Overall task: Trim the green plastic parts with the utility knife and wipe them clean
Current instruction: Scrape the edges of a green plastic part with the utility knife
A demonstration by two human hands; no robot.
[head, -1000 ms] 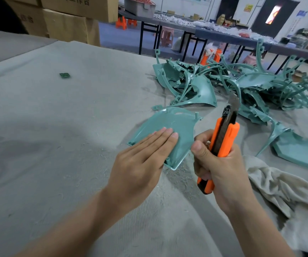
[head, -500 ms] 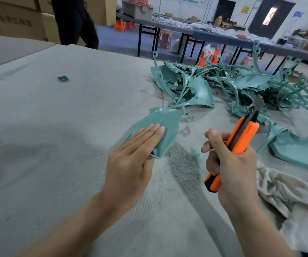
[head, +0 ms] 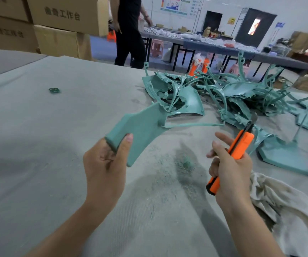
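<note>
My left hand (head: pixel 105 167) grips one corner of a curved green plastic part (head: pixel 142 127), thumb on top, and holds it lifted above the table with its thin runner pointing right. To its right, my right hand (head: pixel 229 167) holds an orange and black utility knife (head: pixel 236 151) upright, blade out at the top, index finger stretched away from the handle. The blade is apart from the held part. A pile of green shavings (head: pixel 182 162) lies on the cloth between my hands.
A heap of green plastic parts (head: pixel 223 93) fills the table's far right. A dirty white rag (head: pixel 283 206) lies at the right by my right forearm. A small green scrap (head: pixel 54 90) sits far left. A person (head: pixel 129 32) in black walks beyond the table (head: pixel 38 127); cardboard boxes (head: pixel 56 25) stand behind.
My left hand went from pressing flat on the part to gripping its corner and lifting it off the table. The right hand drew the knife away to the right. A person walked into view.
</note>
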